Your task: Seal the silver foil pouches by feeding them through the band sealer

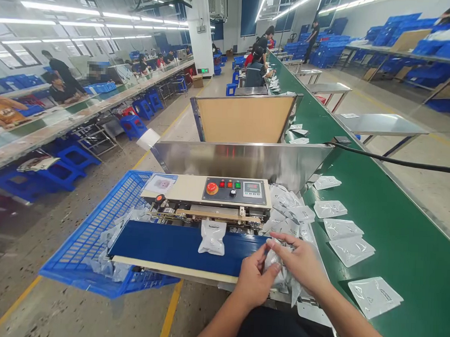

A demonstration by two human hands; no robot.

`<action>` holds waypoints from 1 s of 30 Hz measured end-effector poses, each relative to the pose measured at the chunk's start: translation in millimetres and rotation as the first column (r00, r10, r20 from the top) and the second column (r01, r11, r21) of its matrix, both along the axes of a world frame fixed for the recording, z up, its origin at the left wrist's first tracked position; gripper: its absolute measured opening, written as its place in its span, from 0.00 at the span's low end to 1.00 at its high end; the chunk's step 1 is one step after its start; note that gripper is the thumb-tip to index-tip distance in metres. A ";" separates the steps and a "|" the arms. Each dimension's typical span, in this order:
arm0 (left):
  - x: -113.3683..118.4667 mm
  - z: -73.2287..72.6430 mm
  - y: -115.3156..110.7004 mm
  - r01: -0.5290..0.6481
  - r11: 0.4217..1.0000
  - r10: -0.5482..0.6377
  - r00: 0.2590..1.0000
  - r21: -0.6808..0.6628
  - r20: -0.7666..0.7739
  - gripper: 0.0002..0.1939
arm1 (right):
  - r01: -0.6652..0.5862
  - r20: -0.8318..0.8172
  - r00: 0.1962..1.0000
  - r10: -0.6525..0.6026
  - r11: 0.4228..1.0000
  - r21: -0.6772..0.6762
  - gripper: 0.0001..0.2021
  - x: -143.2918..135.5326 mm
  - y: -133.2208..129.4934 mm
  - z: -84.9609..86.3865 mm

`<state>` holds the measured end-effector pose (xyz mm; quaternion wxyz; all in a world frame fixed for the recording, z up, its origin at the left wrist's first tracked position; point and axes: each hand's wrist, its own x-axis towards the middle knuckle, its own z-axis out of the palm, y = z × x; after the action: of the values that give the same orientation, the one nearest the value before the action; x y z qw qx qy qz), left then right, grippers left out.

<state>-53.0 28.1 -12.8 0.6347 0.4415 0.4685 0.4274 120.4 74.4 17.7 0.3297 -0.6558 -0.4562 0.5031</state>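
1. White pouch [269,257], one: between my two hands, its outline partly hidden by fingers. Glossy, crinkled film. I judge it light, soft and a little slippery, its filling likely to shift; best taken by the flat top edge with a thumb-and-finger pinch on each side, the body left unsqueezed.
2. Left hand [255,279]: thumb and fingers closed on the pouch's near side, close beside its partner.
3. Right hand [303,264]: thumb and fingers pinching at the pouch's upper part, fingertips near the left's.
4. Pouch heap [288,211], white, wrinkled, plump: just beyond both hands.
5. Blue belt [150,247], smooth, flat, narrow: left of the left hand.
6. Upright pouch [212,239], puffed, glossy: over that belt, top edge at the machine.
7. Sealing machine [187,186], cream casing, boxy, round red button: beyond the left hand, to its left.
8. Blue basket [78,234], rigid openwork plastic, holding pouches: far left of the left hand.
9. Green conveyor [421,276], matte, long: right of the right hand.
10. Flat pouches [375,297], thin, shiny, roughly rectangular: lying on the conveyor, right of the right hand.
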 end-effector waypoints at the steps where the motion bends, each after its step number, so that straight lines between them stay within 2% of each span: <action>1: 3.7 1.4 4.1 0.003 1.000 -0.003 1.000 0.018 0.014 0.37 | 0.062 -0.061 0.996 -0.062 0.998 0.002 0.31 5.0 1.3 3.5; 3: 1.9 2.3 12.0 -0.015 0.999 0.015 1.000 0.045 -0.005 0.37 | 0.170 -0.158 0.973 -0.170 0.985 -0.010 0.36 18.9 1.3 9.9; 4: -1.4 1.6 15.0 -0.022 0.998 0.023 0.999 0.051 -0.025 0.36 | 0.180 -0.170 0.969 -0.180 0.984 -0.018 0.37 25.7 -0.8 12.4; 6: -7.6 -2.0 18.8 -0.009 0.999 0.012 0.998 0.052 -0.056 0.37 | 0.095 -0.142 0.985 -0.098 0.995 -0.023 0.34 34.0 -9.4 15.1; 9: -6.1 -12.1 20.7 0.023 0.999 -0.021 0.998 0.037 -0.067 0.38 | -0.041 -0.137 0.990 0.038 0.999 -0.025 0.26 32.1 -25.4 11.9; 10: -2.4 -16.4 21.3 0.004 1.000 -0.003 0.998 0.016 -0.064 0.38 | -0.033 -0.153 0.988 0.027 0.999 -0.033 0.25 29.8 -28.9 9.0; 12: 8.2 -25.6 24.4 -0.091 0.994 0.088 0.995 -0.066 -0.041 0.36 | 0.064 -0.158 0.985 -0.074 0.995 -0.073 0.25 27.7 -30.5 0.9; 15: 24.8 -39.4 35.7 -0.222 0.943 0.235 0.972 -0.248 0.024 0.32 | 0.225 -0.121 0.962 -0.245 0.961 -0.160 0.24 33.4 -17.5 -13.4; 17: 30.8 -47.1 46.7 -0.259 0.915 0.286 0.957 -0.309 0.047 0.30 | 0.253 -0.094 0.957 -0.275 0.947 -0.198 0.23 38.4 -0.7 -22.8; 19: 30.0 -52.8 57.5 -0.286 0.905 0.315 0.948 -0.316 0.046 0.29 | 0.234 -0.062 0.966 -0.252 0.947 -0.218 0.21 38.6 18.8 -30.8; 22: 18.3 -57.7 67.8 -0.330 0.894 0.355 0.934 -0.302 0.031 0.29 | 0.159 -0.009 0.986 -0.166 0.961 -0.228 0.19 26.1 45.0 -39.6; 25: -0.3 -58.5 70.8 -0.376 0.881 0.394 0.919 -0.288 0.007 0.30 | 0.062 0.003 0.998 -0.063 0.971 -0.229 0.18 6.2 59.5 -43.1; 28: -25.5 -55.5 68.5 -0.425 0.863 0.435 0.900 -0.274 -0.024 0.32 | -0.008 -0.022 1.000 0.003 0.974 -0.228 0.17 -4.0 58.5 -40.6; 30: -47.5 -52.3 61.7 -0.475 0.846 0.475 0.878 -0.241 -0.062 0.31 | -0.032 -0.051 0.998 0.023 0.980 -0.196 0.18 0.0 50.3 -36.3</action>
<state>-100.5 89.8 -65.1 0.5596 0.2287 0.6128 0.5089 120.4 124.7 -18.6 0.2670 -0.6666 -0.4050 0.5659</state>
